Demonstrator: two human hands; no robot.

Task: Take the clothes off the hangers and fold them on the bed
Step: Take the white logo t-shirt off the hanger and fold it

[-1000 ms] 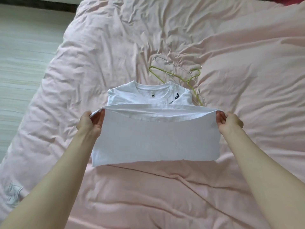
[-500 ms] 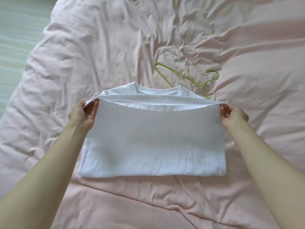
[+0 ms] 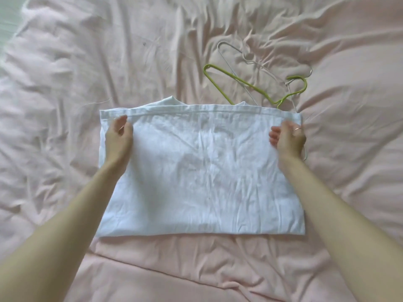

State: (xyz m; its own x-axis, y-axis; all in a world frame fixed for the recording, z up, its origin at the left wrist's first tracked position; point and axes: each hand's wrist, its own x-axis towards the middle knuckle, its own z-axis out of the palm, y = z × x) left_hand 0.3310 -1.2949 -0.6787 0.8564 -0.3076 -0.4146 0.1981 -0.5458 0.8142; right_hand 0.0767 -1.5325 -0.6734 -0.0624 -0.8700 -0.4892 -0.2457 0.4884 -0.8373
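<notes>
**White T-shirt folded in half on the bed**

A white T-shirt (image 3: pixel 202 171) lies flat on the pink duvet (image 3: pixel 65 83) of the bed, folded so that its hem runs along the far edge; a strip of the layer beneath shows just beyond that hem. The left hand (image 3: pixel 118 138) rests on the far-left corner and the right hand (image 3: pixel 287 138) on the far-right corner, each with fingers curled down onto the cloth near the hem. Whether either grip pinches the fabric or only rests on it cannot be told. A ring shows on the right hand. Beyond the shirt, to the right, a green hanger (image 3: pixel 250 83) and a white wire hanger (image 3: pixel 244 55) lie crossed on the duvet, their near ends hidden under the shirt.
</notes>
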